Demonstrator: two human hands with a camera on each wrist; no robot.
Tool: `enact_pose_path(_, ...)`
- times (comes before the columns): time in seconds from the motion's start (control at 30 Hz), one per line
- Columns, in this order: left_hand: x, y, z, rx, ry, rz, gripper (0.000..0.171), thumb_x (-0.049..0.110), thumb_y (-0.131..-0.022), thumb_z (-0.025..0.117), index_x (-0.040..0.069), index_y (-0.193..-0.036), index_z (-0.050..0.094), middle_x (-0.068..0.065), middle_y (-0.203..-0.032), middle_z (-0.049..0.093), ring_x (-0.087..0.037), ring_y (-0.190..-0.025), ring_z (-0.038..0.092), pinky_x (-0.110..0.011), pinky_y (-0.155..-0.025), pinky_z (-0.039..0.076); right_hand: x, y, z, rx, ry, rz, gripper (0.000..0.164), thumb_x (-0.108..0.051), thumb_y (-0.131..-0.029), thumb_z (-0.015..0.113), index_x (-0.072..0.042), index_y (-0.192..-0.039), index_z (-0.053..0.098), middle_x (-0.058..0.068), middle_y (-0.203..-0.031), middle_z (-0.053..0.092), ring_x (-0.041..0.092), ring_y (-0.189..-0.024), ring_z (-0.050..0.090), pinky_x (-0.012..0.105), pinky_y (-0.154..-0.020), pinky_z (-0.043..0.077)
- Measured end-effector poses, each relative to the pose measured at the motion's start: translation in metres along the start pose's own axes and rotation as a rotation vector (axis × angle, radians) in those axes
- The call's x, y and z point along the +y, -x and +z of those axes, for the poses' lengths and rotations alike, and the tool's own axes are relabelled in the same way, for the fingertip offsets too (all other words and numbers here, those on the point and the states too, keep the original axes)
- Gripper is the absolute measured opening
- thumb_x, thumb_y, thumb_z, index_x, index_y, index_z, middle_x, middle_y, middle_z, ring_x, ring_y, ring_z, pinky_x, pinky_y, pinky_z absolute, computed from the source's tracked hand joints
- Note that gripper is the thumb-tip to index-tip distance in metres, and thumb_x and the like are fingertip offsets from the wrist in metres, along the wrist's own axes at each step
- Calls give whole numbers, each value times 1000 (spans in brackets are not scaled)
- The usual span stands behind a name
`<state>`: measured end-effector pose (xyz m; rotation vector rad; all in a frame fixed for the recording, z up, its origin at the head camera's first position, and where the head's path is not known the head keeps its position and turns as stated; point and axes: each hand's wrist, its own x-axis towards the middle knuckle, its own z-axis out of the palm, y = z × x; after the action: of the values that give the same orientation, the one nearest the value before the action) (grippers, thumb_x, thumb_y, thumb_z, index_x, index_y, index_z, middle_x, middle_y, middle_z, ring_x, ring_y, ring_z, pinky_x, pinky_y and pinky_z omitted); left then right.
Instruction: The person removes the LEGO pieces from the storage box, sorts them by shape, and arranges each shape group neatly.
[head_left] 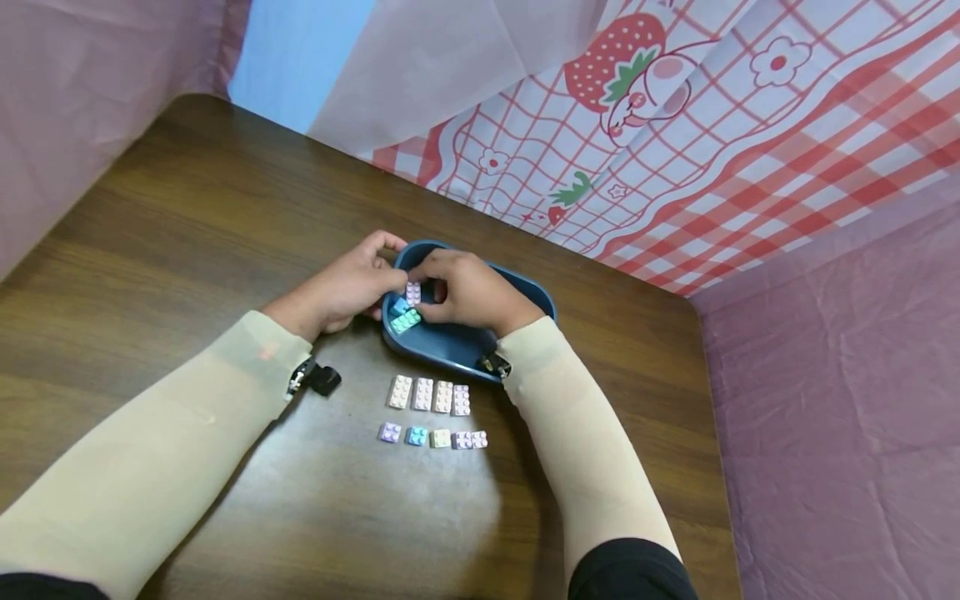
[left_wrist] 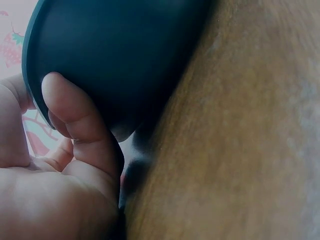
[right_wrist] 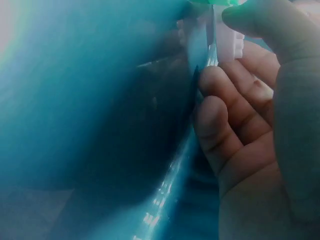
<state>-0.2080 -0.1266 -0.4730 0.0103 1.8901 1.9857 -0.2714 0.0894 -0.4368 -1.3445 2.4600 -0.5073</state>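
My left hand (head_left: 345, 287) grips the left end of a dark blue tray (head_left: 442, 354), its thumb at the rim and a finger against the outer wall (left_wrist: 130, 55) in the left wrist view. Inside that end, my right hand (head_left: 472, 292) pinches a pale lilac toy brick (head_left: 413, 293) between thumb and fingers. The same lilac brick (right_wrist: 227, 42) stands near the tray wall in the right wrist view. Beside it in the tray lie a blue toy brick (head_left: 400, 307) and a mint green toy brick (head_left: 406, 322).
On the wooden table (head_left: 315, 492), in front of the tray, a row of longer pale bricks (head_left: 423, 395) lies above a row of smaller bricks including a blue one (head_left: 417, 436). A strawberry-print cloth (head_left: 525, 167) hangs behind, and a pink curtain (head_left: 825, 400) at the right.
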Motion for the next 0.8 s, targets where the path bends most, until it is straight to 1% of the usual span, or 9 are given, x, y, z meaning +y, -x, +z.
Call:
enact_pose_path(0.13,0,-1,0,-2,11,2,52,11,-95,59,22,-143,40,-12,-102,58,-17,-67,55,-25,-51,50,1,0,-1,5,-4,-29,34,-24,-93,75,-18,-126,72,-2,-107,65,9,-82,57,25,-71,53)
enact_pose_path(0.3,-1,-1,2,-6,24,10,51,11,-95,59,22,-142,41,-11,-100,59,-16,-63,53,-24,-50,48,3,0,-3,14,0,-50,34,-24,-92,75,-18,-125,73,-6,-109,64,7,-83,57,25,-71,54)
enact_pose_path(0.4,-1,-1,2,-7,30,7,51,9,-95,59,21,-142,41,-12,-100,59,-15,-62,53,-24,-49,47,1,1,-6,24,-1,-64,34,-22,-91,75,-17,-124,73,-5,-109,64,7,-82,58,24,-70,54)
enact_pose_path(0.6,-1,-1,2,-4,35,1,53,7,-93,59,20,-142,40,-14,-102,60,-16,-61,52,-25,-49,47,-3,4,-15,51,-2,-44,33,-23,-89,75,-16,-122,73,0,-109,64,9,-83,59,24,-70,54)
enact_pose_path(0.8,-2,-2,1,-1,35,0,54,8,-93,60,21,-142,41,-16,-106,59,-17,-64,53,-25,-50,48,-6,9,-26,86,0,-45,32,-24,-89,76,-16,-120,74,-2,-109,64,10,-83,60,24,-69,55)
